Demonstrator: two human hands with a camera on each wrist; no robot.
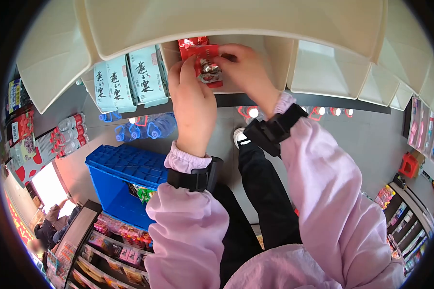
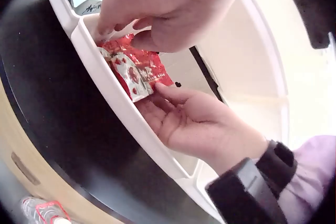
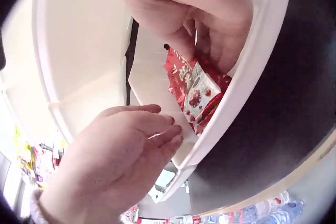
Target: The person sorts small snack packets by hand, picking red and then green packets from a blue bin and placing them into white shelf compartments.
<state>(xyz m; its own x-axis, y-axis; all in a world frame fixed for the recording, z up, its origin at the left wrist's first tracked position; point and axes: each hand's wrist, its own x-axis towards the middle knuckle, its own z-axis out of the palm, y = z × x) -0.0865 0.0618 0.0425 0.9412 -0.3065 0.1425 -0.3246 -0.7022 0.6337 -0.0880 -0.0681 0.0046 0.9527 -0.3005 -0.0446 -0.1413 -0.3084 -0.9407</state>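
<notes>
A red snack packet (image 1: 210,70) with a pale picture panel stands at the front of a cream bin (image 1: 277,65). More red packaging (image 1: 190,44) shows just behind it. My right hand (image 1: 248,70) pinches the packet at its edge, the thumb on its face in the right wrist view. My left hand (image 1: 193,103) reaches over the bin's front lip from the other side. In the right wrist view the fingers of that left hand (image 3: 126,150) are loosely bent beside the packet's end. In the left wrist view its thumb overlaps the red packaging (image 2: 147,58).
Pale blue bags (image 1: 147,77) with dark lettering fill the neighbouring bin. More cream bins (image 1: 328,72) continue to the right, with another row above. Below are large water bottles (image 1: 161,126) and a blue crate (image 1: 125,166). A person (image 1: 48,231) is at the lower left.
</notes>
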